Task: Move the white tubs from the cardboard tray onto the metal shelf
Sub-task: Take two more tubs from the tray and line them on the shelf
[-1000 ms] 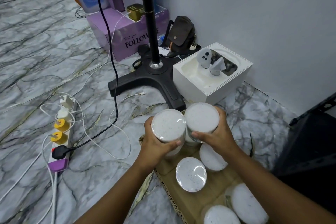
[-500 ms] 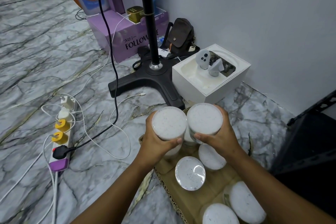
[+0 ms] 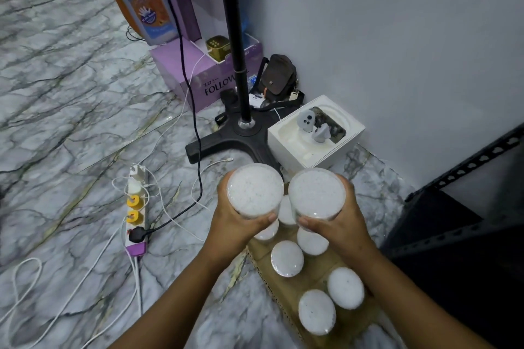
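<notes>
My left hand (image 3: 236, 228) grips one white tub (image 3: 254, 190) and my right hand (image 3: 338, 228) grips another white tub (image 3: 317, 193). Both tubs are held side by side in the air above the far end of the cardboard tray (image 3: 316, 269) on the floor. Several more white tubs stand in the tray, among them one in the middle (image 3: 287, 258) and two nearer me (image 3: 345, 287) (image 3: 317, 312). The black metal shelf (image 3: 465, 224) stands to the right of the tray, its perforated frame bar slanting up the wall.
A black stand base and pole (image 3: 243, 127) rise just beyond the tubs. A white box (image 3: 316, 133) with grey controllers sits by the wall. A power strip (image 3: 136, 207) with plugs and cables lies on the marble floor at left. Purple boxes (image 3: 198, 73) stand farther back.
Both hands have lifted their tubs higher above the tray and closer to the camera. The view has tilted up slightly, showing more of the wall and the purple boxes.
</notes>
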